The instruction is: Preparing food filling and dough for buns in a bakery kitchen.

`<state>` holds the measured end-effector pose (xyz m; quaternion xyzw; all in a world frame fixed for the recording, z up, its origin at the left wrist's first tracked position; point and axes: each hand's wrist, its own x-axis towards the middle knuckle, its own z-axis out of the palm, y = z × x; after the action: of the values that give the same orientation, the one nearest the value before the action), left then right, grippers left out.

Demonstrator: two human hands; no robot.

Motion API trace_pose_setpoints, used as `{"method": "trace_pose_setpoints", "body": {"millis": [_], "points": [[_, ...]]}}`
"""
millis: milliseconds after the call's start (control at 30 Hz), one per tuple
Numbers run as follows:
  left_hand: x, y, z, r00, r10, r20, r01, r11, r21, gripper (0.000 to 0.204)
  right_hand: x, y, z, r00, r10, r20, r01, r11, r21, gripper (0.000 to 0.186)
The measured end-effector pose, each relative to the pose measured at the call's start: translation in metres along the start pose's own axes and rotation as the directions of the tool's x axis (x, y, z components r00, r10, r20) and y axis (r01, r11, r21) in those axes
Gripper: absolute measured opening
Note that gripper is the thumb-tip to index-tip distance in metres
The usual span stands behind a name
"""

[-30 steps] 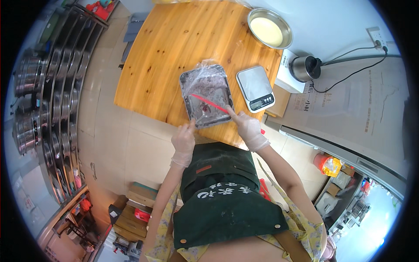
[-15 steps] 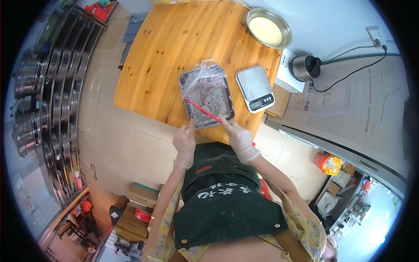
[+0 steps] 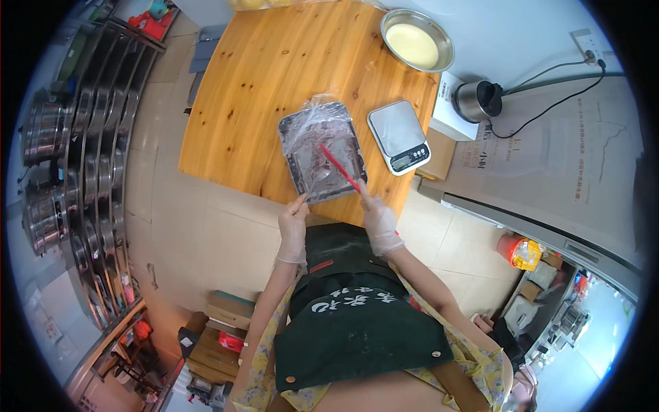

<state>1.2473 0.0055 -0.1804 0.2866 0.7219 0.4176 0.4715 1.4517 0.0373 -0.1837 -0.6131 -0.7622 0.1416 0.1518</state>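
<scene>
A rectangular dark tray, partly draped with clear plastic wrap, rests near the table's front edge with purplish-brown residue smeared inside it. My left hand, in a clear glove, is closed on the handle of a metal spoon; the spoon's bowl is over the tray. From the right, my gloved right hand grips a thin red stick-like tool. Its far end reaches over the middle of the tray. Whether either tool touches the residue, I cannot tell.
A kitchen scale stands on the wooden table right of the tray. Behind it is a metal bowl of pale yellow liquid. A steel kettle sits on a white box by the wall. Pots and pans fill the left-hand rack.
The red tool's tip has moved rightward from the tray's left side to its middle. The spoon in my left hand now shows over the tray. My right hand has shifted slightly right.
</scene>
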Motion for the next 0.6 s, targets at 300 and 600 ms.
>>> {"method": "trace_pose_setpoints", "body": {"millis": [300,600], "points": [[0.011,0.012,-0.022,0.976,0.149,-0.161,-0.127,0.982,0.138,0.03,0.015,0.034,-0.031,0.989,0.066,0.134,-0.062,0.998,-0.033,0.051],[0.001,0.017,-0.007,0.898,0.44,-0.014,-0.326,0.687,0.649,0.021,0.022,-0.005,-0.05,0.984,-0.143,0.102,0.147,0.989,-0.025,0.053]]}}
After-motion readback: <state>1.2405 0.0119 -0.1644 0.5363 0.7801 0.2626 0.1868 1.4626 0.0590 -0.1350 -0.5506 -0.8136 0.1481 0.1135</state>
